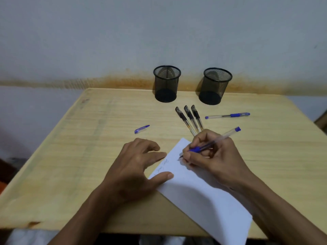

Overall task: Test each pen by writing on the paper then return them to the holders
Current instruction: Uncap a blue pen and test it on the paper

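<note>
My right hand (210,156) grips an uncapped blue pen (221,137) with its tip on the white paper (198,191), beside two short scribbles. My left hand (134,167) lies flat with its fingers spread, thumb and fingertips pressing the paper's left edge. A loose blue cap (142,129) rests on the table beyond my left hand. Three capped black pens (190,119) lie side by side just past my right hand. A capped blue pen (228,115) lies to their right. Two black mesh holders, the left holder (166,84) and the right holder (215,86), stand at the table's far edge with no pens in them.
The wooden table (79,147) stands against a pale wall with a rust-coloured stain along its base. The paper's near corner hangs over the table's front edge. A dark brown object (321,121) shows at the far right.
</note>
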`<move>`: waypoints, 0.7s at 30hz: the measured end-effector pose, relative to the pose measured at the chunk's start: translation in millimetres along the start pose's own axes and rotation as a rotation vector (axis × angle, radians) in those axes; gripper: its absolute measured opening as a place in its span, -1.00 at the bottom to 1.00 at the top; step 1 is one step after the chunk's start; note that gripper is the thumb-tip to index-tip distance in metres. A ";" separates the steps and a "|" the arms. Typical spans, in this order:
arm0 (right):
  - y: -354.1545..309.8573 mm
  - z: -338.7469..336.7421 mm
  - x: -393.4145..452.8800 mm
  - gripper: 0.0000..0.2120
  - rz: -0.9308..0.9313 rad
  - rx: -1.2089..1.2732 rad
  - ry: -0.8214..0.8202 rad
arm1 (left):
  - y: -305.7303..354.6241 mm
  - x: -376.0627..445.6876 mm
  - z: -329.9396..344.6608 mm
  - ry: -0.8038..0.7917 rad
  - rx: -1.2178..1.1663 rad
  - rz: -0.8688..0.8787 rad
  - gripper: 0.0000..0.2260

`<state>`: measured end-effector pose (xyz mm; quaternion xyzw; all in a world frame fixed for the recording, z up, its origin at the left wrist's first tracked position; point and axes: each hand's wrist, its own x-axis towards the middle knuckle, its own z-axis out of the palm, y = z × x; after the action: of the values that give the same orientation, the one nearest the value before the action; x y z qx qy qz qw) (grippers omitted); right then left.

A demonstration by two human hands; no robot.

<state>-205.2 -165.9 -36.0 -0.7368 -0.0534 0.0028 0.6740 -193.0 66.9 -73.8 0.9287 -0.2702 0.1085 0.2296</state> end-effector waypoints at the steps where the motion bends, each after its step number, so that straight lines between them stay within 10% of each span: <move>1: -1.1 2.6 5.1 -0.88 -0.027 -0.099 -0.016 | -0.6 0.5 0.4 0.000 0.019 0.019 -0.49; 21: 15.8 21.5 32.6 -0.83 -0.021 -0.317 -0.072 | 2.2 4.8 -2.8 -0.123 0.056 0.017 -0.44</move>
<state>-173.2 -143.2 -51.5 -0.8328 -0.0850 0.0139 0.5468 -190.4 64.4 -69.0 0.9374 -0.2886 0.0606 0.1853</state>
